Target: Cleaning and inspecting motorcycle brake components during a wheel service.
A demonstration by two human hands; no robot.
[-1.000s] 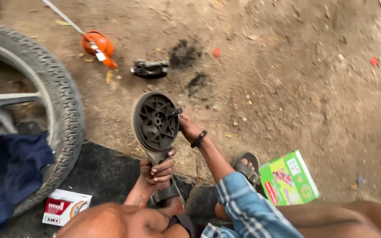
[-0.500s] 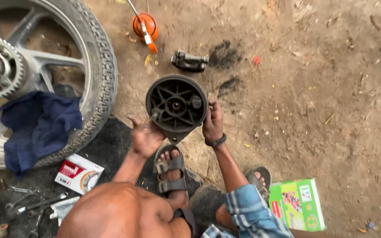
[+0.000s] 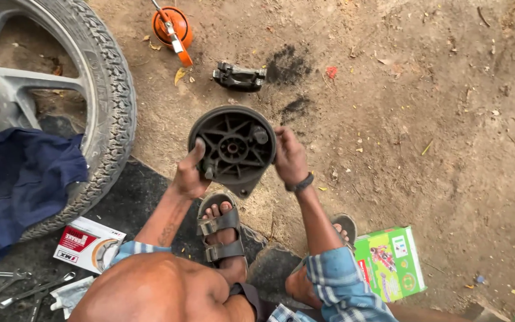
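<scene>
A round dark metal brake plate [image 3: 233,149] with ribs and a central hub is held up above the dirt ground, its inner face toward me. My left hand [image 3: 189,176] grips its left rim with the thumb raised along the edge. My right hand [image 3: 289,156], with a dark band at the wrist, grips the right rim. My sandalled foot [image 3: 222,229] rests on a black rubber mat [image 3: 123,206] just below the plate.
A motorcycle wheel [image 3: 99,89] lies at left with a blue cloth [image 3: 22,182] on it. An orange oil can [image 3: 172,27] and a small dark metal part [image 3: 238,76] lie beyond. Red-and-white box [image 3: 87,244], wrenches [image 3: 16,289], green box [image 3: 388,262] sit near me.
The view shifted so the wheel and plate sit further right. My left hand moved from under the plate to its left rim; both hands now hold it face-on.
</scene>
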